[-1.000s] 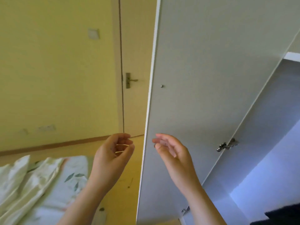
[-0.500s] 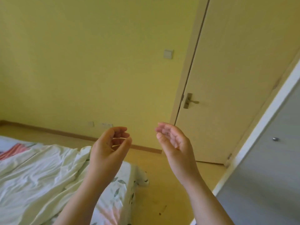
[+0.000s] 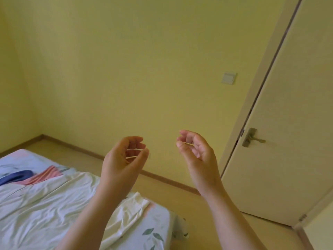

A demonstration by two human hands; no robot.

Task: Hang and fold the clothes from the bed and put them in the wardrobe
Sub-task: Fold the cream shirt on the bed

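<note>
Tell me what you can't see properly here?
Head view:
- blue garment: cut by the left edge, partly under the white sheet; its kind is unclear.
- pink striped garment: mostly covered by that sheet.
- bed: cut by the left and bottom edges, and crossed by the forearms.
- wardrobe: outside the frame.

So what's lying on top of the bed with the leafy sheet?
A crumpled white cloth covers most of the leaf-print bed. Beyond it lie a pink striped cloth and a dark blue cloth, both partly covered by the white one. Anything else beneath it is hidden.
</note>
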